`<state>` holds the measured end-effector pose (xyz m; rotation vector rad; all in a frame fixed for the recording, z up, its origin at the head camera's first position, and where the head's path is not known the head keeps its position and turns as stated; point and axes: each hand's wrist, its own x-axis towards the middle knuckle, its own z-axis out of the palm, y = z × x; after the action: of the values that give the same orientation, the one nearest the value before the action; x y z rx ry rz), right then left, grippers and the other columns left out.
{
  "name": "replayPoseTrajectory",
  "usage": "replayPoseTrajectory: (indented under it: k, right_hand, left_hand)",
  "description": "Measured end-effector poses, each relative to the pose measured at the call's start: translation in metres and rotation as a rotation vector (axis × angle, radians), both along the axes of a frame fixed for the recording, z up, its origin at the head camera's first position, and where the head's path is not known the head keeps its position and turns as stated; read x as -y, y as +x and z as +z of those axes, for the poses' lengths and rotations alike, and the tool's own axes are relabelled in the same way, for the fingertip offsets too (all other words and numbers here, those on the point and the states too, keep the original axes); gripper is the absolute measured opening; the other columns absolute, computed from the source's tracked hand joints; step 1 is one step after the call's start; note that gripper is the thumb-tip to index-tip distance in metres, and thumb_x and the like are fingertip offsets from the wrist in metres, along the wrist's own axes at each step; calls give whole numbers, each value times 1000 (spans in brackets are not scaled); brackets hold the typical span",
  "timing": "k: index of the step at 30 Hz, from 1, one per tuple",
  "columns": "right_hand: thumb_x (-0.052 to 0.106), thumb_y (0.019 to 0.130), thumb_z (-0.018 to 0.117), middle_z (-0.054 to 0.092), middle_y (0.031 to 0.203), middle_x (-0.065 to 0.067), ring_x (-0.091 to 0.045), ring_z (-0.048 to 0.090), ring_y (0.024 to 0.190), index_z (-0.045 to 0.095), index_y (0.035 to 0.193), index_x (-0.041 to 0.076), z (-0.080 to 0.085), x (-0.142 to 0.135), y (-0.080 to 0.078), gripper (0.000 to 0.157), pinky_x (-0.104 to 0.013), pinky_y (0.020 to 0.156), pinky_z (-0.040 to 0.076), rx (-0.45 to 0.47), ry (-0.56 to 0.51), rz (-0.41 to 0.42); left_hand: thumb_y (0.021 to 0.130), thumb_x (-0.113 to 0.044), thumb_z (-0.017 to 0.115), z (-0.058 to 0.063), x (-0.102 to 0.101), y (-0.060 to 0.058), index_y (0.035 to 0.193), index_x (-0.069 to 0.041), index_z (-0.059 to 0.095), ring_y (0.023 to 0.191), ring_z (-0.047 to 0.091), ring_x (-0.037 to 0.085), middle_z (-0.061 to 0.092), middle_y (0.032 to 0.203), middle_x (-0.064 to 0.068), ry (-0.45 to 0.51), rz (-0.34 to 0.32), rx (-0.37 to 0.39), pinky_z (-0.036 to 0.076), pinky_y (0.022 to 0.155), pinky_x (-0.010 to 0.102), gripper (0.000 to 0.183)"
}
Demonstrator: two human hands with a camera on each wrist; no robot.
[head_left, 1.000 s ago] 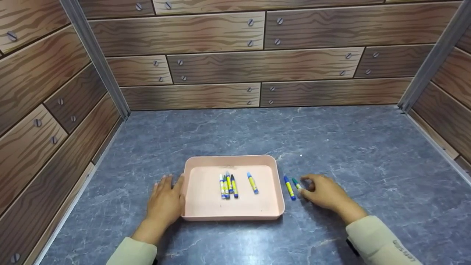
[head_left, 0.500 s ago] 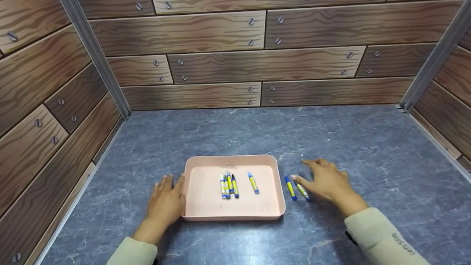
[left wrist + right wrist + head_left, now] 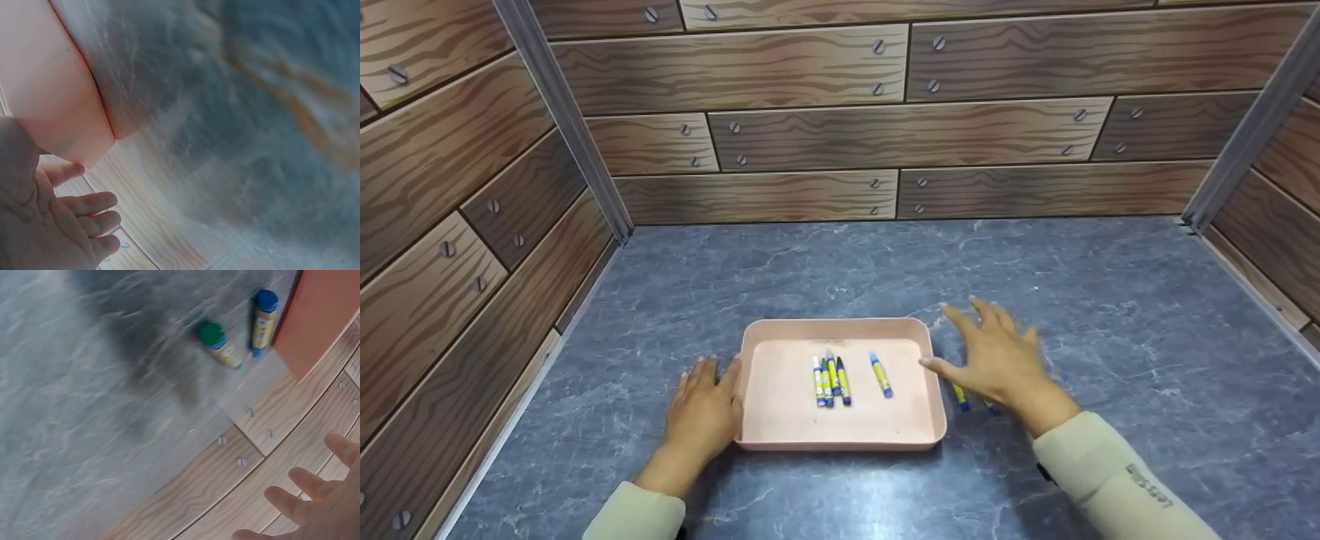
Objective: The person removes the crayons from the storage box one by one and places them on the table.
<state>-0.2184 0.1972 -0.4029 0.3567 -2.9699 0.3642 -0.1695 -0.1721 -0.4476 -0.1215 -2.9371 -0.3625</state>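
A shallow pink tray (image 3: 840, 433) stands on the table in the head view. Inside it, several yellow-wrapped crayons (image 3: 831, 381) lie side by side, and a light-blue crayon (image 3: 881, 375) lies apart to their right. My left hand (image 3: 701, 411) rests with fingers extended along the tray's left side. Fingers spread and holding nothing, my right hand (image 3: 997, 360) is over the tray's right edge, its thumb overlapping the rim in this view. Partly hidden beneath it, a blue crayon (image 3: 262, 323) and a green crayon (image 3: 219, 344) lie on the table beside the tray's right wall.
The grey marbled table (image 3: 840, 270) is enclosed by wood-patterned panels (image 3: 780, 139) at the back and both sides. Metal corner posts (image 3: 562, 112) stand where the panels meet.
My right hand has let go of the green crayon, spread its fingers and moved left and up toward the tray. The green crayon stays on the table. My left hand stays by the tray.
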Motion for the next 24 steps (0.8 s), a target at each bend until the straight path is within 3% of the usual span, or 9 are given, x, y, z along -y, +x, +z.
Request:
replayPoseTrajectory:
  k: [10, 24]
  right_hand:
    - [80, 75, 47, 33, 147, -22, -49, 29, 132, 42, 145, 21, -6, 28, -4, 92, -79, 93, 15, -34, 20, 73]
    - [72, 76, 57, 42, 141, -19, -41, 37, 129, 47, 140, 20, -19, 62, -6, 83, -76, 95, 20, -53, 37, 179]
  left_hand:
    - [91, -17, 55, -1, 1, -1, 137, -4, 51, 131, 34, 45, 43, 137, 30, -2, 1, 7, 22, 109, 56, 48]
    - [90, -16, 56, -3, 3, -1, 135, -4, 53, 129, 37, 46, 45, 134, 30, -5, -7, -46, 25, 107, 56, 47]
